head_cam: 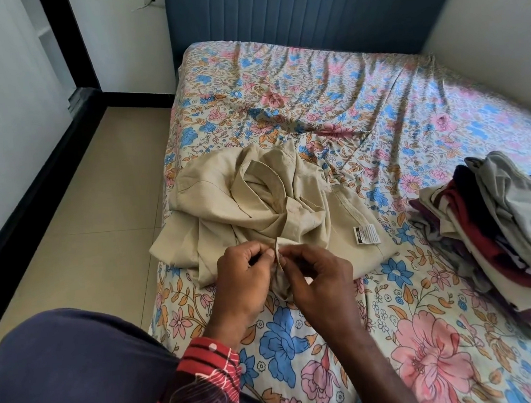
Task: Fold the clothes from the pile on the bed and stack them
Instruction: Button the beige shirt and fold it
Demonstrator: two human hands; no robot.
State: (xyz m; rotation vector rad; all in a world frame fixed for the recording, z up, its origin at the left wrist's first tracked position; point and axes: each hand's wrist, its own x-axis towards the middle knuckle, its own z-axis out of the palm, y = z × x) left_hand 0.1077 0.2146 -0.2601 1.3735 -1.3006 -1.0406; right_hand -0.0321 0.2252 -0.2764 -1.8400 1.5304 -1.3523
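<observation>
**Both hands pinch beige garment at near edge of bed**

Far left: white wall with black skirting (32, 196), beige tiled floor (98, 216) running alongside the bed. Bottom left: person's dark navy lap (64, 379) and a red patterned sleeve (205, 367) on the left arm.

Left hand (242, 277) has fingers curled, thumb and fingertips pinching a small fold of the beige garment (251, 202). Right hand (319, 280) sits just beside it, touching the same fold, fingers curled and pinching the cloth from the other side. Pinched bit stands up between the two hands; some fabric hangs bunched below them.

Beige garment lies crumpled on the floral bedsheet (334, 340), left-centre of the bed, near its left edge. It is twisted into a swirl in the middle, not folded. A white care label (366, 234) with dark print shows on its right part, lying flat.

Behind: blue padded headboard (305, 11) against the wall; sheet is wrinkled toward it.

Right: pile of clothes (500, 222) on the bed at the frame edge, well apart from the beige garment. Mixed grey, maroon, white and dark pieces, loosely heaped; lower right part blurred, cannot tell separate items.
</observation>
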